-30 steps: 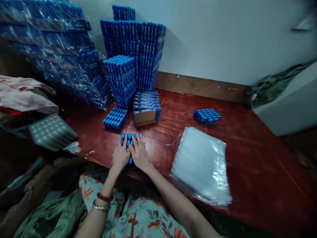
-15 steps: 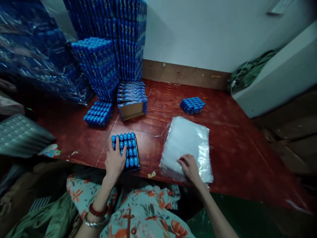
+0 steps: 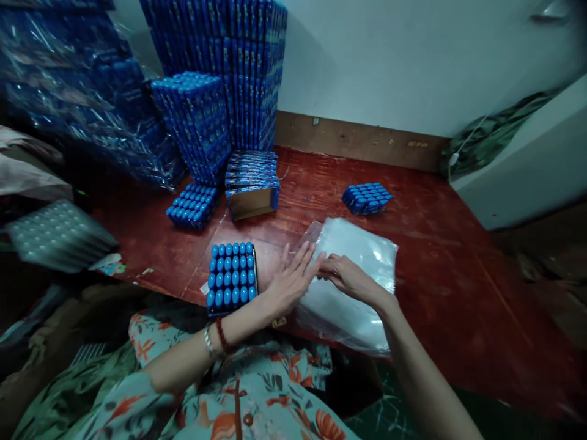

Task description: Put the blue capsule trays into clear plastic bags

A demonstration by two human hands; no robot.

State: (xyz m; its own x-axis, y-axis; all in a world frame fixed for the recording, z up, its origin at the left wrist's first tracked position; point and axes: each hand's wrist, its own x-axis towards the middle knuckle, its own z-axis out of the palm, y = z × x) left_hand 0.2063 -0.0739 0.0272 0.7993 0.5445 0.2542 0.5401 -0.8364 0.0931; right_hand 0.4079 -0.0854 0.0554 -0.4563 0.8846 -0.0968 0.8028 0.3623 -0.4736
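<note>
A stack of clear plastic bags [image 3: 362,244] lies on the red table in front of me. My right hand [image 3: 346,276] is over it, fingers curled and pinched on the top plastic bag near its left side; the fingertips are partly hidden. Flat and stretched out, my left hand [image 3: 293,281] reaches across to the left edge of the bags, its fingertips beside the right hand's fingers. It holds nothing. Left of it sits a tray of blue egg-shaped capsules [image 3: 232,278] in several rows, untouched.
Behind stand an open cardboard box [image 3: 252,203], a small blue capsule pack [image 3: 192,205] and tall stacks of blue packs [image 3: 192,122]. Another blue pack [image 3: 367,197] lies at the back right. A stack of pale moulded trays [image 3: 59,235] is at the left edge.
My left hand has left the blue capsule tray and moved right to the bags. My right hand has moved up and slightly left over the bags. The view has shifted a little.
</note>
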